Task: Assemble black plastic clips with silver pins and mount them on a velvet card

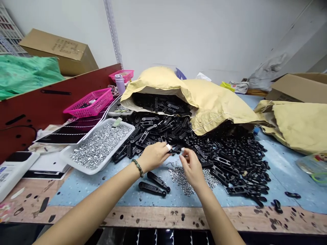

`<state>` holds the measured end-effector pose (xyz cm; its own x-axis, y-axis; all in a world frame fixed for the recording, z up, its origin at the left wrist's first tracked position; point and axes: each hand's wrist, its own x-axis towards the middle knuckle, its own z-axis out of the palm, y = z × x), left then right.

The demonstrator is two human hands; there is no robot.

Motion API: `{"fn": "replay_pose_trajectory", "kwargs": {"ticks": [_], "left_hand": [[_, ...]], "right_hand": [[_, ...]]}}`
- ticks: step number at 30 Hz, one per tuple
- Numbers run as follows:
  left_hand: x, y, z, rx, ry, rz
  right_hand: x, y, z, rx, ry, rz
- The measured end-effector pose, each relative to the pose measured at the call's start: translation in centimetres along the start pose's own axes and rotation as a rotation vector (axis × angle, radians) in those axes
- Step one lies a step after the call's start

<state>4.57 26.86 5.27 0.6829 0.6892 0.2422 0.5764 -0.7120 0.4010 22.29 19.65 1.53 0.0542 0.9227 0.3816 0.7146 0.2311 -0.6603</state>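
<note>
My left hand (155,156), with a white finger cover and a beaded bracelet on the wrist, is at the front edge of a heap of black plastic arm-shaped parts (150,131). Its fingers are curled together; what they hold is hidden. Facing it, my right hand (192,167) is closed above a pile of small silver screws and nuts (182,180), also with a white finger cover. Whatever sits in its fingertips is too small to name. Two black arm-shaped pieces (153,189) lie side by side on the blue mat below my left hand.
A white tray of silver nuts (131,131) stands left, with a pink basket (88,108) behind. Paper sacks (163,76) spill black parts at the back. Small black pieces (252,160) heap up on the right, near another sack (304,126). A red partition (33,112) borders the left.
</note>
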Motion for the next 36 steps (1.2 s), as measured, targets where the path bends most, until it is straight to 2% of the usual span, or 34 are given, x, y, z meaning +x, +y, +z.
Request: {"fn": "replay_pose_trajectory", "kwargs": {"ticks": [5, 9, 14, 17, 21, 24, 30, 33, 36], "left_hand": [[-0.5, -0.6, -0.1, -0.068, 0.04, -0.101], [-2.1, -1.3, -0.3, -0.195, 0.003, -0.213], [-3.8, -2.2, -0.3, -0.293, -0.036, -0.286], [-3.7, -2.5, -0.1, -0.314, -0.043, -0.271], [-3.5, -2.8, 0.1, -0.301, -0.028, -0.272], [-3.7, -2.8, 0.0, -0.271, -0.041, -0.256], [-4.0, -2.4, 0.7, -0.172, -0.121, -0.157], [-4.0, -2.2, 1.5, -0.109, -0.168, -0.095], [-4.3, -1.9, 1.7, -0.058, -0.214, -0.034]], "right_hand": [[-2.0, -0.4, 1.9, -0.217, -0.153, -0.073], [-2.2, -1.2, 3.8, -0.302, -0.212, -0.086], [-2.4, -1.1, 3.1, -0.35, -0.228, -0.08], [-2.5, -1.4, 2.8, -0.301, -0.233, -0.079], [-1.9, -2.2, 4.3, -0.236, -0.269, -0.106], [-1.3, -2.4, 4.9, -0.249, -0.248, -0.08], [-2.0, -0.7, 2.8, -0.193, -0.148, 0.002], [-2.8, -0.1, 2.2, -0.108, -0.187, -0.097], [-3.4, 0.0, 2.5, -0.098, -0.226, -0.192]]}}
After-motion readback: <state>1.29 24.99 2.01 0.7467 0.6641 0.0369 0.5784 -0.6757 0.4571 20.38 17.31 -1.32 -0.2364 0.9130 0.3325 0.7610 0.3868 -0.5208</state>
